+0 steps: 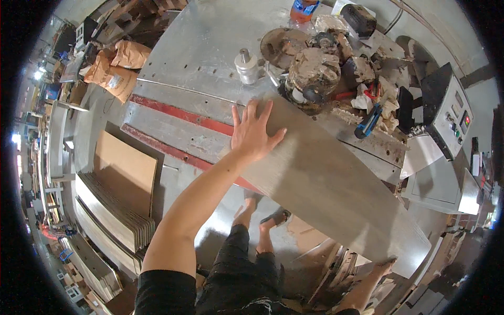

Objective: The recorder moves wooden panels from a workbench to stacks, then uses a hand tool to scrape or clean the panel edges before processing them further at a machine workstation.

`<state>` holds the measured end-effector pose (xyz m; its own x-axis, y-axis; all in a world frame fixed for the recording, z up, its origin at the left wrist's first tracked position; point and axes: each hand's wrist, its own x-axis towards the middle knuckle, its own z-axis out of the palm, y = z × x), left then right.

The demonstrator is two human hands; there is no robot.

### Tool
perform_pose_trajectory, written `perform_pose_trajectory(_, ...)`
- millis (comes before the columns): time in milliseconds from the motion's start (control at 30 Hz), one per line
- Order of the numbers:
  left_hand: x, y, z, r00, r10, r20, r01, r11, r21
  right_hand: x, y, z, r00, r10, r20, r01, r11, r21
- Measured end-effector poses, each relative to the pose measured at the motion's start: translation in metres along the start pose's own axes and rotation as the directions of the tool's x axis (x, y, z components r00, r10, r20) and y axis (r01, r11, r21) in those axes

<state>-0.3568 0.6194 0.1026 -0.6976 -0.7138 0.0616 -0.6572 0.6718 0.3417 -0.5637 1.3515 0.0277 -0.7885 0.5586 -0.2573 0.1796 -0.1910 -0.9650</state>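
Note:
A long grey-brown wood-grain board (336, 184) lies slantwise across the metal table and sticks out past its right side. My left hand (253, 135) rests flat on the board's far left end, fingers spread. At the board's near right end, my right hand (386, 268) grips the edge; its thumb side shows, and the other fingers are mostly hidden. A silver metal cylinder with a post (246, 67) stands on the table just beyond my left hand. Red strips (184, 116) run along the tabletop and pass under the board.
Beyond the board sits a grimy, residue-caked machine head (314, 71). Beside it lie a blue utility knife (368, 122) and crumpled scraps. A control box (449, 113) stands right. Stacked curved panels (113, 210) and paper sacks (118, 68) are on the left.

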Motion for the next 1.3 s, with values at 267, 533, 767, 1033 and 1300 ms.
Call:
perform_pose_trajectory(267, 0.013, -0.013, -0.002, 0.999, -0.026, -0.037, 0.026, 1.0, -0.01, 0.001, 0.006, 0.015, 0.995, 0.039, -0.094, -0.04, 0.999, -0.013)
perform_pose_trajectory(533, 0.011, -0.016, -0.007, 0.998, -0.051, -0.031, 0.052, 0.998, 0.033, 0.009, 0.022, 0.021, 0.993, 0.067, -0.098, -0.066, 0.998, 0.015)
perform_pose_trajectory(767, 0.013, -0.016, 0.006, 0.998, -0.048, -0.049, 0.047, 0.999, -0.018, 0.082, 0.013, -0.041, 0.986, -0.115, 0.117, 0.109, 0.992, 0.059)
perform_pose_trajectory(1033, 0.009, -0.038, -0.007, 0.994, -0.092, -0.064, 0.094, 0.995, 0.029, 0.036, 0.005, 0.038, 0.992, -0.045, -0.116, 0.028, 0.989, -0.145)
perform_pose_trajectory(1300, 0.026, -0.06, -0.013, 0.995, -0.101, 0.007, 0.1, 0.995, 0.019, 0.068, 0.025, 0.022, 0.987, -0.151, 0.054, 0.161, 0.933, -0.323)
